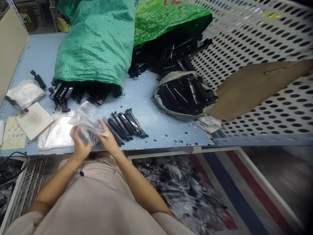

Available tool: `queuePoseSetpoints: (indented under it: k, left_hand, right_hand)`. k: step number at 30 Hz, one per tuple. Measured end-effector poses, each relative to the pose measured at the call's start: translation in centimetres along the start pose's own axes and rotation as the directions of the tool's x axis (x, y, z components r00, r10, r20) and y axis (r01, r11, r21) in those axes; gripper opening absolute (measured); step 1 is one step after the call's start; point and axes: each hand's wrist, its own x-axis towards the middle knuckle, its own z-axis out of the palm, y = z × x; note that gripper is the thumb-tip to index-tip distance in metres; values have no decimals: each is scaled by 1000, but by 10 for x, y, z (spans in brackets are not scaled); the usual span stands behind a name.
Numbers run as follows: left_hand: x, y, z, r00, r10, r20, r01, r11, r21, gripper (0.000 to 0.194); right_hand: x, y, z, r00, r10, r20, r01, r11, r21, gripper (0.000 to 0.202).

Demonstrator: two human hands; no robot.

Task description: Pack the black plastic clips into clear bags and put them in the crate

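A clear plastic bag [86,119] is held between my two hands above the front edge of the table. My left hand [80,143], with a beaded bracelet at the wrist, grips the bag's near left side. On the bag's right side, my right hand [107,137] pinches the film. The bag looks empty. Just right of my right hand lies a row of several black plastic parts [126,125], side by side and slanted. A stack of flat clear bags [57,135] lies to the left, partly under the held bag.
Black parts spill from a green woven sack [95,42] and a brighter green sack [168,23]. A grey-green bag [186,94] holds more. At left are a white tile [35,120], a note [12,133] and a plastic bundle [25,93]. Below, a crate holds bagged parts [181,189].
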Motion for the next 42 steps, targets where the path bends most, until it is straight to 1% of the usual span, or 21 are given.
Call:
queuePoseSetpoints:
  k: [2, 5, 7, 10, 12, 15, 16, 17, 20, 21, 22, 24, 26, 27, 28, 31, 33, 35, 37, 40, 42]
  left_hand:
    - [8, -7, 4, 975, -212, 65, 220, 963, -155, 77]
    - [18, -15, 5, 927, -324, 191, 356, 919, -170, 34]
    - [20, -16, 1, 943, -289, 166, 300, 953, -39, 7]
    - [18, -7, -12, 952, -87, 294, 71, 995, 64, 19]
    - [21, 5, -27, 838, 33, 544, -48, 999, 12, 20]
    - [42, 27, -52, 531, 124, 838, -31, 991, -127, 16]
    - [52, 33, -57, 506, 125, 853, 11, 988, -152, 17]
    - [64, 38, -60, 556, 111, 824, 43, 986, -162, 19]
    - [99, 44, -48, 835, -7, 550, 27, 999, -28, 28]
    - [109, 43, -37, 860, -46, 508, 12, 997, 71, 38]
    - [116, 42, -24, 844, -80, 531, -3, 988, 153, 46]
    - [125, 39, 5, 701, -123, 703, -61, 971, 231, 51]
    - [127, 36, 30, 588, -167, 792, -90, 959, 269, 32]
    - [128, 35, 39, 583, -177, 793, -71, 961, 267, 20]
    - [129, 33, 45, 620, -177, 764, -20, 970, 241, 13]
    - [138, 25, 38, 839, -171, 516, 249, 965, -86, 12]
    - [147, 19, 16, 922, -263, 285, 365, 838, -406, 8]
    - [153, 12, -13, 899, -419, 123, 399, 672, -624, 14]
    - [154, 7, -42, 826, -560, 60, 419, 540, -730, 21]
    - [143, -1, -69, 757, -644, 111, 461, 405, -789, 23]
    - [132, -5, -73, 711, -673, 202, 524, 317, -790, 23]
  right_hand:
    - [3, 6, 5, 1000, 30, -8, -29, 997, 72, 66]
    - [7, 12, 13, 997, 77, 14, -78, 976, 202, 61]
    - [10, 14, 14, 995, 96, 7, -95, 963, 251, 59]
    - [11, 18, 9, 993, 112, -33, -102, 971, 215, 57]
    - [9, 21, 4, 993, 111, -26, -105, 979, 175, 55]
    - [3, 22, 0, 994, 112, -17, -110, 989, 97, 58]
    - [0, 22, 0, 993, 117, -22, -115, 992, 53, 61]
    - [-1, 21, -1, 992, 123, -24, -123, 992, -1, 64]
    - [-3, 17, 0, 993, 113, 25, -106, 974, -199, 58]
    - [-3, 17, 0, 993, 102, 50, -86, 961, -263, 52]
    - [-3, 16, 2, 993, 91, 73, -63, 946, -319, 45]
    - [-2, 16, 5, 988, 93, 121, -35, 910, -413, 35]
    - [-1, 16, 7, 977, 137, 161, -42, 871, -489, 30]
    - [-1, 16, 8, 974, 148, 172, -40, 858, -513, 29]
    - [-2, 16, 9, 975, 137, 173, -28, 854, -520, 30]
    - [-4, 14, 10, 987, -16, 157, 84, 896, -436, 45]
    - [-5, 11, 9, 981, -126, 149, 167, 937, -308, 46]
    - [-9, 7, 3, 976, -183, 119, 200, 967, -156, 39]
    - [-19, 6, -12, 983, -179, 43, 181, 982, -56, 30]
    - [-49, 15, -62, 978, -105, -178, 97, 994, -50, 19]
    - [-82, 32, -112, 898, -35, -438, 4, 998, -70, 17]
